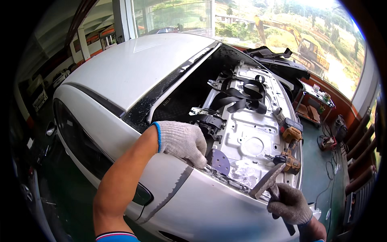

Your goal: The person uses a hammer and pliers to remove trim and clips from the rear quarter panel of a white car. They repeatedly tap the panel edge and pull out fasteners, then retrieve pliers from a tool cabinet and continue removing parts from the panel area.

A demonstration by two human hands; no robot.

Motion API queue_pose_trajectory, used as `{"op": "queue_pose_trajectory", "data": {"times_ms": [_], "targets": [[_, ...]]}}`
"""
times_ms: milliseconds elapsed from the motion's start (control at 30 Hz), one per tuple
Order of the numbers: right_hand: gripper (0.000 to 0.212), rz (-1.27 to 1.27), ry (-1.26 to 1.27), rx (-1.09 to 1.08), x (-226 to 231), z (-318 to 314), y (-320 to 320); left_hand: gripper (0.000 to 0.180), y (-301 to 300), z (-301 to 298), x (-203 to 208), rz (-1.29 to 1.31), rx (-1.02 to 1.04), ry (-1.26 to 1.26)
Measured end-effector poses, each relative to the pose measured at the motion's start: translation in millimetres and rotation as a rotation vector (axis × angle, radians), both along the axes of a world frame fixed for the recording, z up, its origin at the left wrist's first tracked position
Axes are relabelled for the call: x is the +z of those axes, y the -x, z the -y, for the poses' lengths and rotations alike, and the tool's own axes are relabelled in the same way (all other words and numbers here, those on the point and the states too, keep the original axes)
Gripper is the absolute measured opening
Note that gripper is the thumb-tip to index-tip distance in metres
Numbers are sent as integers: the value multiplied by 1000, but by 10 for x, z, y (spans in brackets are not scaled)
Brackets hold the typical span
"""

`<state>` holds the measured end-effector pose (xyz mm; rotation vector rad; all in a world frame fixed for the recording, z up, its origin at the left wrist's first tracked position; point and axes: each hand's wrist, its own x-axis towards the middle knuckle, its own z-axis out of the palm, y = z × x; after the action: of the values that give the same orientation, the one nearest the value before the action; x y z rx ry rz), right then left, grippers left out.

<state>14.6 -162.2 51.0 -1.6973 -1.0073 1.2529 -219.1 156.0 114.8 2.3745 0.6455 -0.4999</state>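
My left hand (183, 141), in a pale knit glove with a blue cuff, is closed at the edge of the white car's (133, 72) rear window opening. Its fingers curl down onto the body seam, and what they hold, if anything, is hidden. Just below it, a grey, jagged-edged strip (169, 191) runs down the rear side panel. A purple sanding disc (219, 162) lies beside the fingers, next to crumpled clear plastic (243, 172). My right hand (292, 204), in a dirtier glove, grips a hammer (269, 180) by its handle, the worn metal head raised above the panel edge.
Black seat belts (246, 94) lie on the bare metal shelf (254, 133). Two cordless power tools (291, 160) rest along its right side. A cart (314, 101), cables (332, 173) and a red device (327, 143) stand on the green floor. An excavator (308, 52) shows beyond the windows.
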Motion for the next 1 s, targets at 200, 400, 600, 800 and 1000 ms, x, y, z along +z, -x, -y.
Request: {"op": "queue_pose_trajectory", "data": {"times_ms": [200, 400, 600, 800, 1000], "targets": [[52, -243, -38, -125, -462, 335, 141, 41, -136, 151, 167, -143, 121, -61], [62, 206, -449, 90, -822, 388, 74, 44, -99, 363, 276, -168, 210, -166], [65, 217, -404, 104, -890, 411, 26, 48, -176, 406, 256, -236, 193, -246], [64, 276, -394, 155, -779, 408, -1, 44, -152, 371, 217, -219, 153, -241], [56, 281, -485, 150, -799, 379, -44, 42, -82, 355, 184, -74, 179, -134]]}}
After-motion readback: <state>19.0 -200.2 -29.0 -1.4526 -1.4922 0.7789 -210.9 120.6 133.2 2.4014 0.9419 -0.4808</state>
